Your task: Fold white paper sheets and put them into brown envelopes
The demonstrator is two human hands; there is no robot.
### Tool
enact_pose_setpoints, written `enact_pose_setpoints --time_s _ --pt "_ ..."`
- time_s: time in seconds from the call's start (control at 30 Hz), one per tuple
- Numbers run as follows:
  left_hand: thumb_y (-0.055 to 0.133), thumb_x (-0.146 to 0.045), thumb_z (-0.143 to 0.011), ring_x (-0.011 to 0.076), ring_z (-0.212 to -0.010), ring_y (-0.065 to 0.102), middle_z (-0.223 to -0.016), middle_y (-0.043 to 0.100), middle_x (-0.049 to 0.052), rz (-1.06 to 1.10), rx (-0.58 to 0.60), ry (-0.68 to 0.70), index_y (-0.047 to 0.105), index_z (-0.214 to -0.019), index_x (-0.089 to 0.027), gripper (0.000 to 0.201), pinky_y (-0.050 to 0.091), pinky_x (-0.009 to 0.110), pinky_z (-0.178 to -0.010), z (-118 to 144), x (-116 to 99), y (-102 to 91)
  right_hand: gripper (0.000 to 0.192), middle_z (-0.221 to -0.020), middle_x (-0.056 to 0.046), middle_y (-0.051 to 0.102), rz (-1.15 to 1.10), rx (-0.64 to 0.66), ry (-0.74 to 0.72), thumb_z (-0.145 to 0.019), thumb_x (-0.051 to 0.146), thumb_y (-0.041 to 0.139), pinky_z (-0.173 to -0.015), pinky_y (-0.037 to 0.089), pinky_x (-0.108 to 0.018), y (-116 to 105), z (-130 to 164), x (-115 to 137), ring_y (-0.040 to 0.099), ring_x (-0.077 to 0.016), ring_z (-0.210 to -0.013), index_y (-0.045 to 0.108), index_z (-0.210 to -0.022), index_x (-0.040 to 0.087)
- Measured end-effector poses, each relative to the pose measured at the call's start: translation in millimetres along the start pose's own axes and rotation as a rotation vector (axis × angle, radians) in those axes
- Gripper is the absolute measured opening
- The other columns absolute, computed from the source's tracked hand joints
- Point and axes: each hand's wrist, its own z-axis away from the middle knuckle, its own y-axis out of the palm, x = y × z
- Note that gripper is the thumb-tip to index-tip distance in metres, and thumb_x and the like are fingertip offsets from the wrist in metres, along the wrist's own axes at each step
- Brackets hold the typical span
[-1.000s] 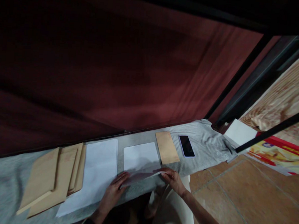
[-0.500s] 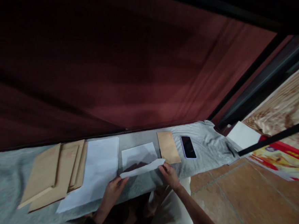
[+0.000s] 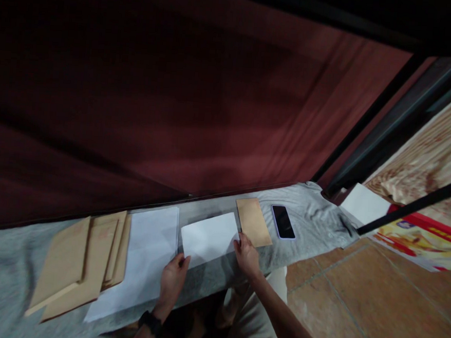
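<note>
My left hand (image 3: 173, 276) is closest to me, with a dark watch (image 3: 151, 322) on the wrist. Its fingers (image 3: 182, 261) lie close together and flat, pressing on the near left corner of a small white paper (image 3: 209, 237). My right hand (image 3: 245, 255) is just beside it, and its fingers (image 3: 238, 241) pinch the right edge of the same paper near the corner. The small white paper lies flat on the desk (image 3: 210, 281), right in front of me, between my two hands. The desk has a gray cloth (image 3: 315, 216) over it. Just left of the small paper is a bigger white sheet (image 3: 145, 258), and the two almost touch. Further left is a pile of brown envelopes (image 3: 83, 262), fanned out, with their edge touching the big sheet. Just right of the small paper is one more brown envelope (image 3: 253, 221), close to my right fingers. Next to that, a little apart, a black phone (image 3: 282, 221) lies flat with its dark screen up. Further right, off the end of the cloth, I see another white sheet (image 3: 364, 204) and a red and yellow printed paper (image 3: 421, 239). The floor (image 3: 374, 308) on my right has brown tiles. Behind the desk hangs a big dark red curtain (image 3: 176, 98).
</note>
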Motion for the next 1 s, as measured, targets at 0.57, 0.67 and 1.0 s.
enact_pose_setpoints --time_s 0.57,0.67,1.0 --pt "0.049 -0.027 -0.096 0.022 -0.088 0.074 -0.097 0.077 0.008 -0.184 0.102 -0.162 0.051 -0.127 -0.017 0.033 0.046 0.029 -0.07 -8 -18 1.1 0.043 -0.125 -0.018 0.062 0.202 0.014 -0.069 -0.097 0.015 0.047 -0.09 0.055 -0.039 4 0 20 0.064 -0.0264 -0.105 0.054 -0.139 0.014" --pt "0.049 -0.028 -0.095 0.0226 -0.087 0.074 -0.095 0.077 0.007 -0.195 0.101 -0.156 0.049 -0.13 -0.017 0.036 0.047 0.03 -0.069 -9 -19 0.5 0.044 -0.139 -0.018 0.056 0.109 0.028 -0.195 -0.096 0.017 0.049 -0.103 0.05 -0.044 8 -3 33 0.057 -0.0287 -0.122 0.055 -0.139 0.013" --pt "0.047 -0.025 -0.094 0.0221 -0.084 0.072 -0.093 0.075 0.009 -0.359 -0.031 -0.002 0.052 -0.131 -0.014 0.038 0.051 0.03 -0.071 -7 -6 8.9 0.046 -0.158 -0.01 0.044 0.044 0.196 -0.355 -0.105 0.036 0.043 -0.121 0.031 -0.048 41 -19 64 0.039 -0.0261 -0.146 0.051 -0.148 0.019"
